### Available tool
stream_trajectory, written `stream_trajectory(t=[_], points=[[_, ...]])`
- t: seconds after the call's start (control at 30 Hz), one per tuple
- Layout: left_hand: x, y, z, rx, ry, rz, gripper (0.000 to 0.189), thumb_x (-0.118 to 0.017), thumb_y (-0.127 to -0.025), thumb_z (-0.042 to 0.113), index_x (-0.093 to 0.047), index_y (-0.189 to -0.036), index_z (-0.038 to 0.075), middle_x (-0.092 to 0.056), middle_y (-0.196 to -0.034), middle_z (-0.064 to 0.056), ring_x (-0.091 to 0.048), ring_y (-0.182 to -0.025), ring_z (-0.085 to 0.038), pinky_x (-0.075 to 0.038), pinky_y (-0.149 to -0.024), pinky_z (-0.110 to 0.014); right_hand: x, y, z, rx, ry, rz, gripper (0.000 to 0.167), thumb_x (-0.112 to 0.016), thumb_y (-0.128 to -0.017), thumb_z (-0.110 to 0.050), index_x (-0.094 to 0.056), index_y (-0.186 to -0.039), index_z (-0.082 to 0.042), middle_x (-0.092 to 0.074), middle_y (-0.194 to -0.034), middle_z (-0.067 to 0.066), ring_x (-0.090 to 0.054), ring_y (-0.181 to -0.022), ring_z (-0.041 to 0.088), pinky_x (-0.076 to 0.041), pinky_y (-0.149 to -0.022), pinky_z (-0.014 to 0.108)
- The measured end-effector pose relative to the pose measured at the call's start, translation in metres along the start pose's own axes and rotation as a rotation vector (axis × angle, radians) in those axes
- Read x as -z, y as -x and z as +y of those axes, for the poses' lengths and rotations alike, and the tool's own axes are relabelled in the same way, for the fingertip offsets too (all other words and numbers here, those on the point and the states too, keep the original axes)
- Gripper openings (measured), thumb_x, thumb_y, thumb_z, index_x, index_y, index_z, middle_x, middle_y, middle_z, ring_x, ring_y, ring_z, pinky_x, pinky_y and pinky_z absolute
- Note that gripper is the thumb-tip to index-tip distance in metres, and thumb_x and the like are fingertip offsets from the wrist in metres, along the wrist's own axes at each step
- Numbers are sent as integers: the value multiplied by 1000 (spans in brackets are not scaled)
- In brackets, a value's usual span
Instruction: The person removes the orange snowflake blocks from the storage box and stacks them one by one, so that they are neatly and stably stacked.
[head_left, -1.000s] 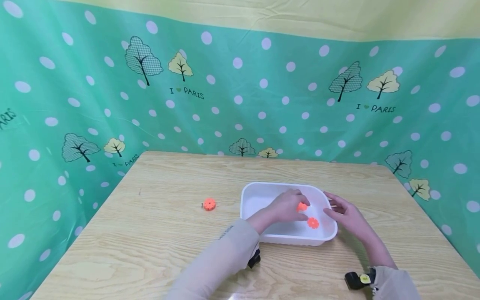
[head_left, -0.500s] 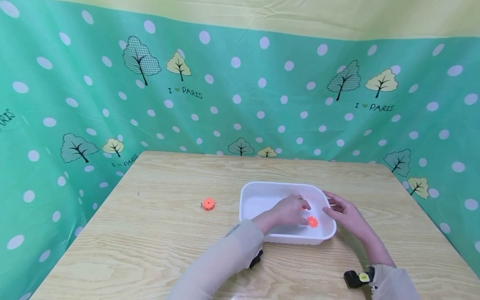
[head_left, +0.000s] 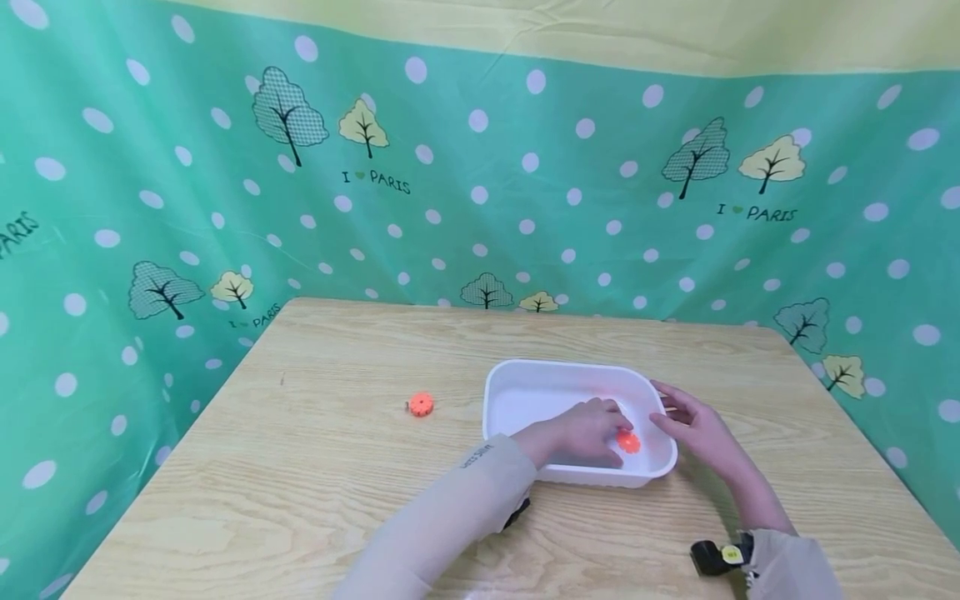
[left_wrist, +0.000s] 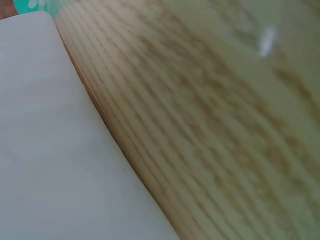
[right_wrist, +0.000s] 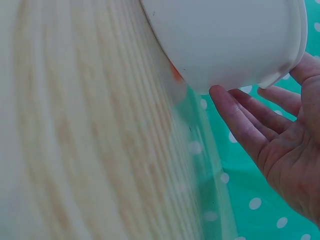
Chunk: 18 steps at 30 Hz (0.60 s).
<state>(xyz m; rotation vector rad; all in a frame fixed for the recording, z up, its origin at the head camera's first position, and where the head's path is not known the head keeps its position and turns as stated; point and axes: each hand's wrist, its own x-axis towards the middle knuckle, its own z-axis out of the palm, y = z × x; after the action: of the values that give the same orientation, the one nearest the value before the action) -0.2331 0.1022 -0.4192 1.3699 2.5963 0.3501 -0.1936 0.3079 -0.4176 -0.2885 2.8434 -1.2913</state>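
Reaching into white plastic tub (head_left: 522,400) with left hand (head_left: 588,433), beside 1 orange scalloped disc (head_left: 628,442), cannot tell whether grasping anything; pinching same tub's end with right hand (head_left: 696,429).

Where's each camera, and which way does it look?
On the head: looks forward and down at table, tub and curtain; left hand, right hand and sleeves show.
On the left wrist: looks along the tub's side and table; no body part is clear.
On the right wrist: faces tub and curtain; right hand shows.
All three share the tub.
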Motion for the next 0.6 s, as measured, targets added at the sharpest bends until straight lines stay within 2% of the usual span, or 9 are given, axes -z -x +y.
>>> stream_trajectory(t=[0.2, 0.6], points=[[-2, 0, 0, 5, -24, -17, 44, -68, -78, 41, -59, -118, 25, -48, -115, 8, -43, -103, -7, -34, -84, -17, 0, 0, 0, 9, -17, 2, 57, -56, -90, -27, -36, -138, -4, -54, -117, 22, -57, -102, 34, -44, -76, 14], [-3, 0, 1, 35, -4, 20, 23, -71, -75, 36, -64, -93, 23, -48, -97, 10, -42, -87, -4, -33, -75, -12, 0, 1, 0, -8, -33, -7, 57, -56, -90, -26, -35, -138, -4, -53, -118, 23, -57, -102, 32, -45, -75, 15]])
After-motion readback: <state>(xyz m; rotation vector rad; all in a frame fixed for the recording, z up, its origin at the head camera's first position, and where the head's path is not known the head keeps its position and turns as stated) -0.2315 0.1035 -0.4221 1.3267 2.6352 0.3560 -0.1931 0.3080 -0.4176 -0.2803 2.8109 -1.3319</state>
